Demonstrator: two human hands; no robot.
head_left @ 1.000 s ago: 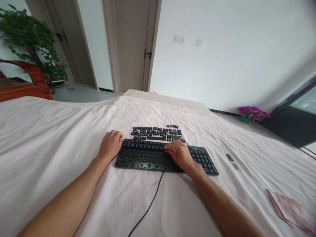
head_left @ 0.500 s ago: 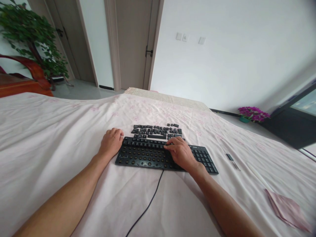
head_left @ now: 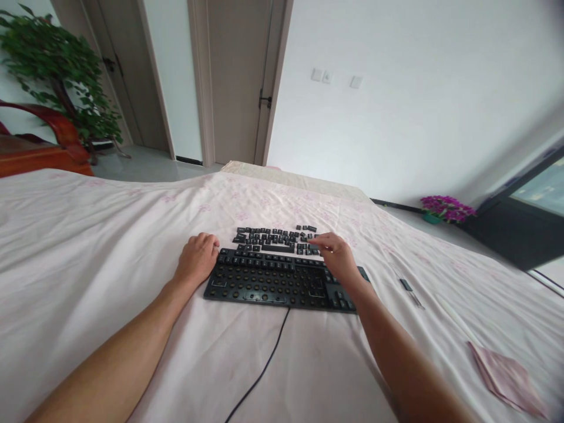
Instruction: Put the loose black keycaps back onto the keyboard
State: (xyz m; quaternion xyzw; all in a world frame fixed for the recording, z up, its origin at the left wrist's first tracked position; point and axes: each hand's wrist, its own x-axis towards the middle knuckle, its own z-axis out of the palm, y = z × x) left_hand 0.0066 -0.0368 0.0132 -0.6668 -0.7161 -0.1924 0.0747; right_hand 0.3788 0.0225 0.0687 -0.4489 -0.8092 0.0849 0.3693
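Note:
A black keyboard [head_left: 264,283] lies on the cloth, its top rows fitted with keycaps and much of its main area bare. Behind it, loose black keycaps [head_left: 277,248] are laid out in rows, a long space bar among them. My left hand [head_left: 198,257] rests at the keyboard's upper left corner, fingers curled and touching its edge. Over the right end of the loose keycaps is my right hand [head_left: 337,254], thumb and fingers drawn together in a pinch. Whatever is between those fingertips is too small to make out.
A keycap puller [head_left: 409,289] with wire ends and a folded pink cloth [head_left: 506,376] lie to the right. The keyboard's cable [head_left: 264,367] runs toward me. Pale floral fabric [head_left: 132,247] covers the surface. Beyond stand a plant [head_left: 57,70], a wooden chair [head_left: 66,132] and doors.
My right hand has left the keyboard's upper keys and moved forward to the loose keycaps on the right. My left hand has stayed at the keyboard's corner. The view has tilted slightly.

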